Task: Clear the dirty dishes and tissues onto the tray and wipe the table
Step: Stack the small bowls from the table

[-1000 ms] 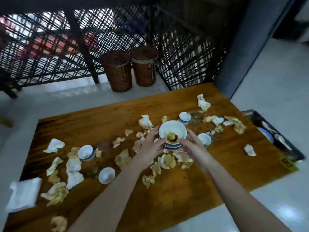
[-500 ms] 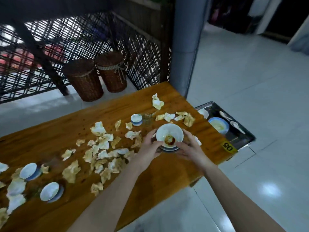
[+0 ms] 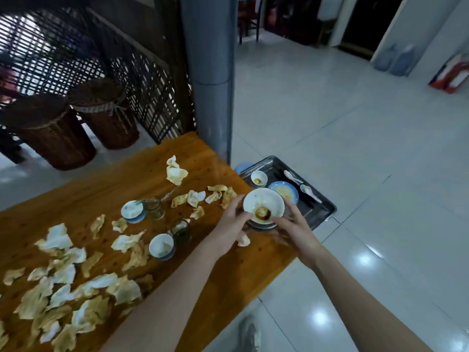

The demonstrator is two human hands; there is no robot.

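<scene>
Both hands hold one stack of bowls (image 3: 264,210) above the end of the wooden surface (image 3: 106,189). The top bowl is white and has a brown sauce spot inside; how many dishes sit under it I cannot tell. The left hand (image 3: 228,224) curls its fingers around the left side of the stack. The right hand (image 3: 294,229) grips the near right side, with the thumb on the rim.

Just beyond the right hand, off the end of the surface, lies a metal tray (image 3: 320,214). It carries one small stained cup (image 3: 258,178), one blue-rimmed bowl (image 3: 284,191) and two spoons (image 3: 291,174).

One small tissue piece (image 3: 244,240) lies under the left hand. To the left of this hand stand two glasses (image 3: 154,208) and two small bowls (image 3: 133,210), each glass just beside a bowl. Crumpled tissues (image 3: 176,171), white and yellow-stained, are scattered over the surface to the left of the left hand, too many to count surely.

Far beyond the left hand, two wicker baskets (image 3: 50,133) stand on the floor beside a grey pillar (image 3: 210,72).
</scene>
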